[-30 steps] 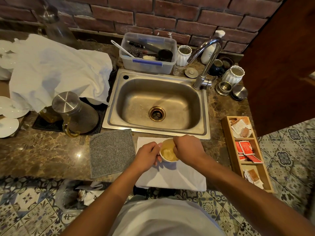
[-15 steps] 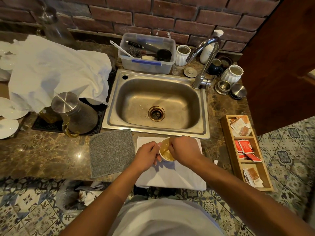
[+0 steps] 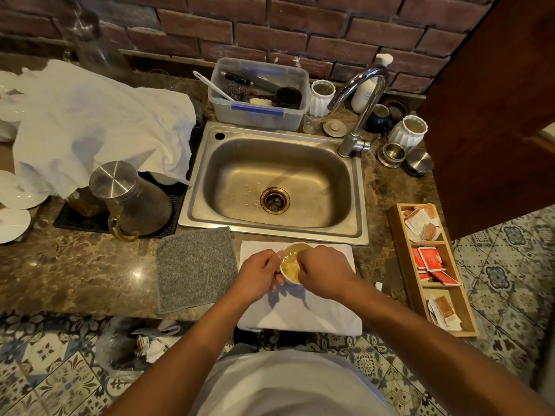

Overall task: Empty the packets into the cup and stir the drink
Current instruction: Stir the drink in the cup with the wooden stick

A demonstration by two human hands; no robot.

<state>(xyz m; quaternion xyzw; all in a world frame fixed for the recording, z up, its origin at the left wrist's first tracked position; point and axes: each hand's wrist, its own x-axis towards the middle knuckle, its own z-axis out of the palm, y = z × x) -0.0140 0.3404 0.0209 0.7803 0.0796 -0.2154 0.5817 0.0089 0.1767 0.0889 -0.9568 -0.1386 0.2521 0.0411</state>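
A small white cup (image 3: 290,265) holding a pale yellow-brown drink stands on a folded white cloth (image 3: 300,310) at the counter's front edge. My left hand (image 3: 260,274) grips the cup's left side. My right hand (image 3: 326,273) is closed over the cup's right rim, fingers pinched as if around a thin stirrer, which I cannot make out. More packets, red and white-brown, lie in a wooden tray (image 3: 402,265) to the right.
A steel sink (image 3: 276,181) with a tap (image 3: 357,115) lies just behind the cup. A grey mat (image 3: 195,268) sits to the left, a steel-lidded jug (image 3: 132,199) beyond it. A plastic tub (image 3: 258,115) stands at the wall. A rubbish bag (image 3: 153,343) is on the floor.
My right hand has shifted slightly left and back over the cup's rim, covering more of the drink. The left hand and the cup have stayed in place.
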